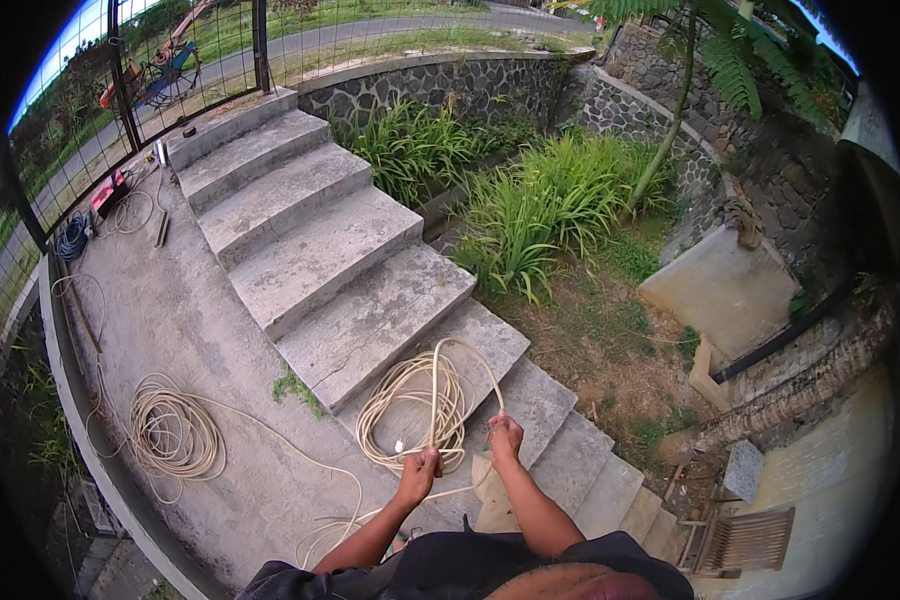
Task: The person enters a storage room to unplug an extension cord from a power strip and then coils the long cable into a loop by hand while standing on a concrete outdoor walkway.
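I see a cream-coloured cable coil point(415, 405) hanging in loose, uneven loops in front of me, over the concrete steps point(310, 250). The cable is thin, smooth and pale, and its loops are roughly oval, several strands thick. My left hand point(422, 468) is closed in a fist around the near bottom of the loops. My right hand point(505, 436), just to the right, pinches a single strand that arcs up and over the top of the coil. A small white end piece shows inside the coil near my left hand.

I count two coils of this pale cable: the one in my hands and a second coil point(173, 432) lying flat on the concrete landing point(170, 320) to the left. A loose strand trails from it across the landing toward my feet. There is one smaller blue coil point(71, 240) far left by the wire fence point(90, 130).

I count about eight steps, grey, rough and weathered, with a tuft of weeds point(295, 385) in a crack. To the right are clumps of long-leaved green plants point(530, 210) and a curved wall of dark irregular stone point(440, 90). One slatted wooden chair point(740, 540) stands at the near right.
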`<state>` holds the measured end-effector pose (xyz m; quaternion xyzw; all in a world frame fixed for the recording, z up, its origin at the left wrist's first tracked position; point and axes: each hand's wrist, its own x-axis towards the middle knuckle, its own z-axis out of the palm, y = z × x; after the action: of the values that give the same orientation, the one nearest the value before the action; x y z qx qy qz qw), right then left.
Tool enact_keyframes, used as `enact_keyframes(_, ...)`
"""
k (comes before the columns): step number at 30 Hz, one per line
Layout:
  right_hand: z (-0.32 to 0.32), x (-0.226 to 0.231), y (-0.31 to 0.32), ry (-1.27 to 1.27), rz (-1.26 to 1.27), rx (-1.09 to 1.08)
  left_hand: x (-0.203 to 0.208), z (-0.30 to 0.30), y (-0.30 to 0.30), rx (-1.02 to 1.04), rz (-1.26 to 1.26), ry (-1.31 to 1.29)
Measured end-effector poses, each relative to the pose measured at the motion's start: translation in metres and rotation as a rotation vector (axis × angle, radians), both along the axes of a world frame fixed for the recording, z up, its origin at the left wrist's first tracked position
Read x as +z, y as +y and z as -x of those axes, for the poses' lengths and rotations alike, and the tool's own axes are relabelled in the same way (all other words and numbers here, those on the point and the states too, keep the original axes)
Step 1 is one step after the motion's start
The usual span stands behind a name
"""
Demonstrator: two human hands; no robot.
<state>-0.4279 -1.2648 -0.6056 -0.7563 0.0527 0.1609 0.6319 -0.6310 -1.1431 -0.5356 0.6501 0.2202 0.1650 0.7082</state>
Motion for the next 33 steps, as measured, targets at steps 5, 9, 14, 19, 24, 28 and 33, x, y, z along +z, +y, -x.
enact_keyframes(5, -0.066, 0.093, -0.057, -0.275, -0.076, -0.138, -0.045, 0.042, 0.032, 0.302, -0.215, 0.169)
enact_keyframes(9, -0.081, 0.147, -0.109, -0.566, 0.066, -0.027, -0.048, 0.091, 0.106, 0.312, -0.428, 0.324)
enact_keyframes(14, -0.037, 0.213, -0.094, -0.261, -0.108, 0.105, -0.057, 0.093, 0.145, 0.272, -0.218, 0.306)
enact_keyframes(19, -0.019, 0.238, -0.073, 0.245, -0.668, 0.076, -0.078, 0.054, 0.099, 0.103, 0.036, 0.156)
enact_keyframes(24, 0.023, 0.262, -0.016, 0.289, -0.836, 0.112, -0.090, 0.030, 0.035, 0.070, 0.139, 0.220)
enact_keyframes(28, 0.052, 0.266, 0.034, 0.165, -0.683, 0.192, -0.063, 0.032, 0.030, -0.058, -0.341, 0.391)
enact_keyframes(33, 0.092, 0.250, 0.016, 0.009, -0.408, 0.294, 0.019, 0.040, 0.010, -0.523, -1.340, 0.435)
